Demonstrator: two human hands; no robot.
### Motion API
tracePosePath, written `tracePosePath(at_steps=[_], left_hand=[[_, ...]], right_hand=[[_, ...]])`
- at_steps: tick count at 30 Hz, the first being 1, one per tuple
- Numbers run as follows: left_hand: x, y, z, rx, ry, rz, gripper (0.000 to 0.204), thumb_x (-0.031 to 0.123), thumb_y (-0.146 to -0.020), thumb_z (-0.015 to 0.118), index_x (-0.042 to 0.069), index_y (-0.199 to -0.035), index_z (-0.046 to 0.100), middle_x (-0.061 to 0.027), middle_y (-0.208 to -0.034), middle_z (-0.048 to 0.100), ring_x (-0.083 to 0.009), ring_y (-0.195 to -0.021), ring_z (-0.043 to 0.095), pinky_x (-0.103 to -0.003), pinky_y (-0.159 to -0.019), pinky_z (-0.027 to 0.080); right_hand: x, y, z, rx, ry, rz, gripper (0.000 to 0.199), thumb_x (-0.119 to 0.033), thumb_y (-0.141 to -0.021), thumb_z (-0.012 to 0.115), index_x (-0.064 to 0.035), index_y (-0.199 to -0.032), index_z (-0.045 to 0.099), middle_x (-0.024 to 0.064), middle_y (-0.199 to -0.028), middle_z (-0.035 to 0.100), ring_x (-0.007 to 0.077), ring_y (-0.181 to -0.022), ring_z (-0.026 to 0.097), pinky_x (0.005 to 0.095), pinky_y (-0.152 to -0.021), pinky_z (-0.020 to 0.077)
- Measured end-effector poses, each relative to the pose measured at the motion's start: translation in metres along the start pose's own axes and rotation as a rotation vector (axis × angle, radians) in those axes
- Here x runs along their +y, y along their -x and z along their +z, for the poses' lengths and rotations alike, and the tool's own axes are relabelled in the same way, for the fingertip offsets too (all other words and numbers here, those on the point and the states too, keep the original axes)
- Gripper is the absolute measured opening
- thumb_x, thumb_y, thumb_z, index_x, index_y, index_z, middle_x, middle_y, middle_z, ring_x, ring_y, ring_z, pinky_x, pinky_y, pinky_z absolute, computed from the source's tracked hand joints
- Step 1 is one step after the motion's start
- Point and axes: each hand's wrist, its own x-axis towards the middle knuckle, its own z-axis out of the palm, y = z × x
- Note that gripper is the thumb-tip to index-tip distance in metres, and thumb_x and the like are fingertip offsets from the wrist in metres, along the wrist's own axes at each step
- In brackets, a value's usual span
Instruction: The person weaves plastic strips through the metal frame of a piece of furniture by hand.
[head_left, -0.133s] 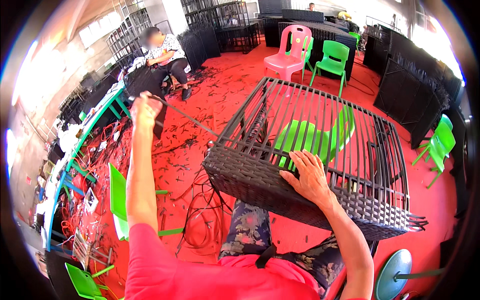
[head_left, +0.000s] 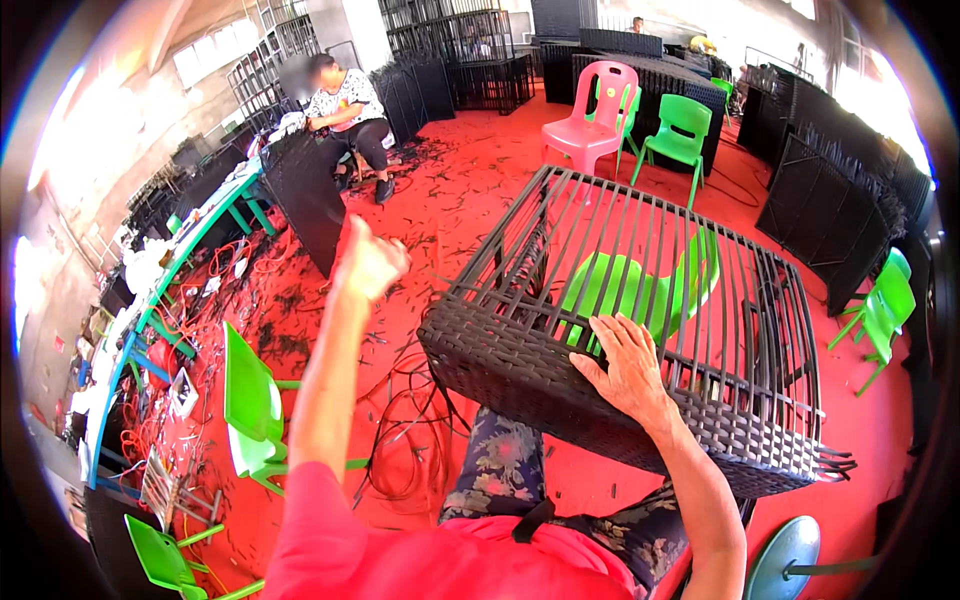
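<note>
A black woven wicker frame [head_left: 520, 345] rests tilted before me above my knees. Its near side is densely woven, while long parallel strips span the open top. My right hand [head_left: 628, 368] lies on the woven near edge, fingers stretched out and spread. Off the frame's left end, my left hand [head_left: 370, 262] is raised in the air, its fingers curled and slightly blurred. Whether a strip is still in it I cannot make out. Loose dark strips [head_left: 405, 440] hang and coil on the floor below the frame's left corner.
A green chair [head_left: 610, 290] shows through the strips. Behind stand a pink chair [head_left: 590, 125] and a green chair [head_left: 682, 130]; another green chair [head_left: 250, 405] is at my left. A long cluttered table [head_left: 140, 320] runs along the left. A seated person [head_left: 345, 110] works beyond it.
My left hand has moved right and down, toward the frame. The strip stretched between it and the frame no longer shows. My right hand stays on the woven edge.
</note>
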Motion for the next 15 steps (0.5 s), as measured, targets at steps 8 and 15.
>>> tracePosePath(at_steps=[8, 15], left_hand=[[-0.08, 0.046, 0.029, 0.14, -0.509, -0.064, 0.033, 0.037, -0.078, 0.065, 0.006, -0.091, 0.065, -0.0017, -0.087, 0.064, -0.0139, -0.084, 0.057, -0.027, -0.075, 0.043], [-0.063, 0.05, 0.062, 0.235, -0.698, -0.034, 0.019, 0.025, -0.078, 0.062, 0.008, -0.086, 0.066, -0.0025, -0.08, 0.062, -0.0117, -0.075, 0.056, -0.027, -0.063, 0.042]], right_hand=[[-0.002, -0.002, 0.0, 0.081, 0.071, -0.057, 0.056, -0.045, -0.077, 0.058, -0.001, -0.112, 0.053, 0.0143, -0.113, 0.054, 0.0332, -0.109, 0.046, 0.0459, -0.092, 0.0334], [0.002, 0.004, 0.008, 0.205, 0.038, -0.064, 0.05, -0.044, -0.072, 0.06, -0.0037, -0.1, 0.055, 0.0131, -0.1, 0.054, 0.0319, -0.098, 0.05, 0.0451, -0.082, 0.0377]])
